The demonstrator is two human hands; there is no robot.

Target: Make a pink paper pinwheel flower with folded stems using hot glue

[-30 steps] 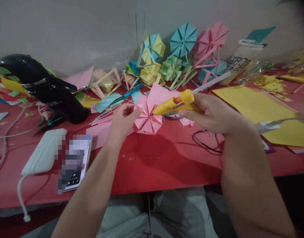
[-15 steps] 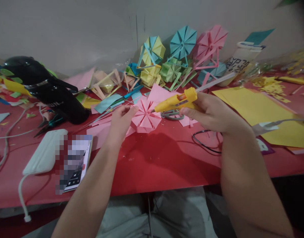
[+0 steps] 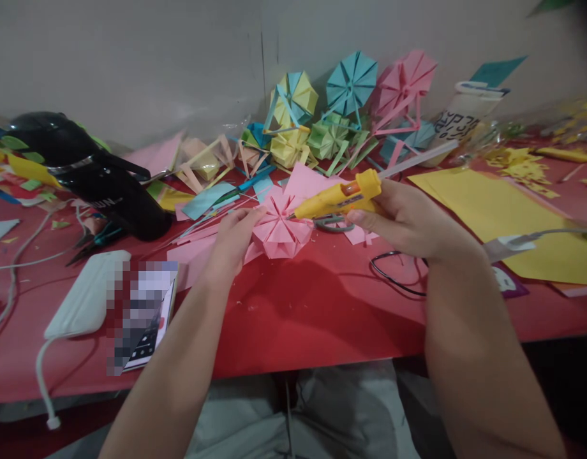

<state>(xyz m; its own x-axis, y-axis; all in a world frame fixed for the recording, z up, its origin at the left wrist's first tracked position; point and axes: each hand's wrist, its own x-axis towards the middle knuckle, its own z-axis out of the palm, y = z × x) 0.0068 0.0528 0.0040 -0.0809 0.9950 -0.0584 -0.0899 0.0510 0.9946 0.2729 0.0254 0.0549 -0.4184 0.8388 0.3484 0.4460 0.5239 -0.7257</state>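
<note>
My left hand [image 3: 233, 239] pinches the left edge of a pink folded paper rosette [image 3: 280, 227] that rests on the red table [image 3: 312, 312]. In my right hand [image 3: 408, 220] I grip a yellow hot glue gun [image 3: 339, 199], a clear glue stick poking out of its back toward the right. The gun's nozzle touches the rosette near its centre. A grey pair of scissors [image 3: 329, 223] lies just under the gun.
Finished paper rosettes [image 3: 351, 83] in blue, yellow, green and pink stand against the back wall. A black hair dryer [image 3: 90, 175] lies at left, with a white power bank [image 3: 85, 299] and a phone [image 3: 145, 322] near the front edge. Yellow sheets [image 3: 508, 210] lie at right.
The glue gun's nozzle has shifted slightly over the rosette's centre, and my left hand has turned the rosette a little. The view has dipped slightly.
</note>
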